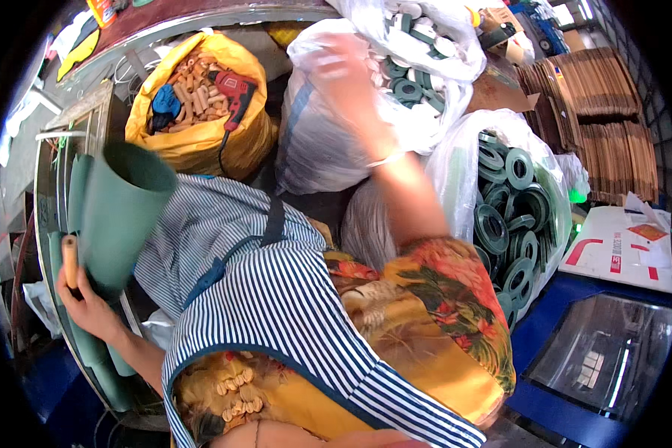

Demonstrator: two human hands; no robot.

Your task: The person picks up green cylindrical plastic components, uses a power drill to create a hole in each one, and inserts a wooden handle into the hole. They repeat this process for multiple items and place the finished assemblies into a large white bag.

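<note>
Between crowded sacks, left hand (89, 299) grips a green cone (123, 213) — right hand (343, 71) blurred, grip untellable.

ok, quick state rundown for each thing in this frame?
left hand: gripping a rolled green sheet, roll open-ended, tilted
right hand: raised, motion-blurred, at the clear bag
yellow bag: open, holding tan tubes and a red drill
ring bag: open, full of green rings
cardboard stack: flat

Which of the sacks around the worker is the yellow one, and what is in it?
The yellow sack at upper left, the only yellow one: it holds tan short tubes and a red power drill. The clear sacks hold green rings.
</note>
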